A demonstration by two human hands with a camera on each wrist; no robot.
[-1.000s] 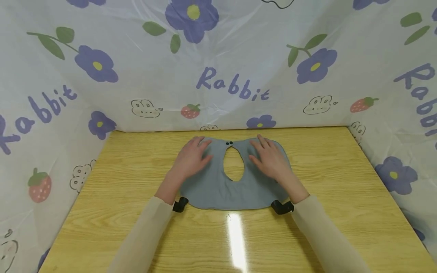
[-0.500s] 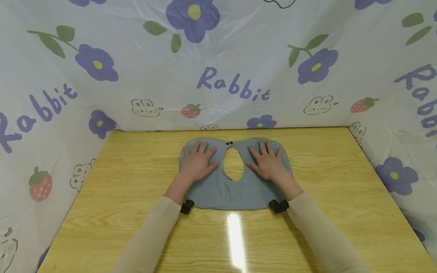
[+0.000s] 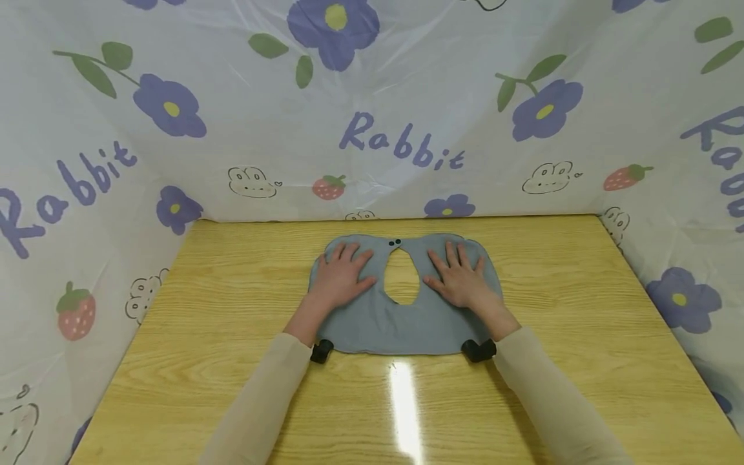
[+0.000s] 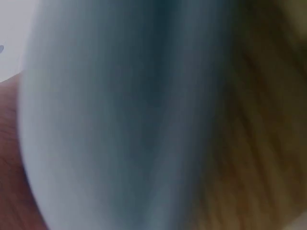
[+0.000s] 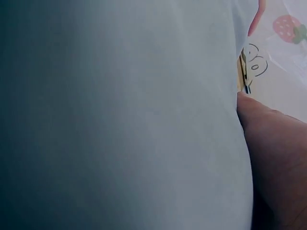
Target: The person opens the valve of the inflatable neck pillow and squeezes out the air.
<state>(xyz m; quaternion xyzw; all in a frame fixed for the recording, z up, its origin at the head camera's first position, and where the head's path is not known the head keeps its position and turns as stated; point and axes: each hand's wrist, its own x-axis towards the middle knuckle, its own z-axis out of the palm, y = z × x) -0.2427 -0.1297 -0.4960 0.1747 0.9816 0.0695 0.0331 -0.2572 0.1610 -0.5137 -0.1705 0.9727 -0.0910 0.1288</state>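
A grey-blue cloth bib (image 3: 401,329) lies flat on the table, its oval neck opening showing bare wood. Two small dark snaps (image 3: 394,243) sit side by side at the top of that opening. My left hand (image 3: 339,279) rests on the bib's left half with fingers spread and straight. On the other half, my right hand (image 3: 464,281) lies likewise, fingers pointing away from me. In the left wrist view the blurred bib (image 4: 96,120) fills much of the frame. The right wrist view shows the bib's cloth (image 5: 134,115) close up, covering most of the hand (image 5: 283,158).
The wooden table (image 3: 192,336) ends at a white printed curtain (image 3: 401,84) behind and at both sides. Black wrist camera mounts (image 3: 479,351) sit under the wrists near the bib's front edge. A light reflection (image 3: 405,407) streaks the table in front.
Both hands have come down from the bib's upper outer parts and settled flat with spread fingers. Over the last half second they have barely moved; the head view has shifted slightly.
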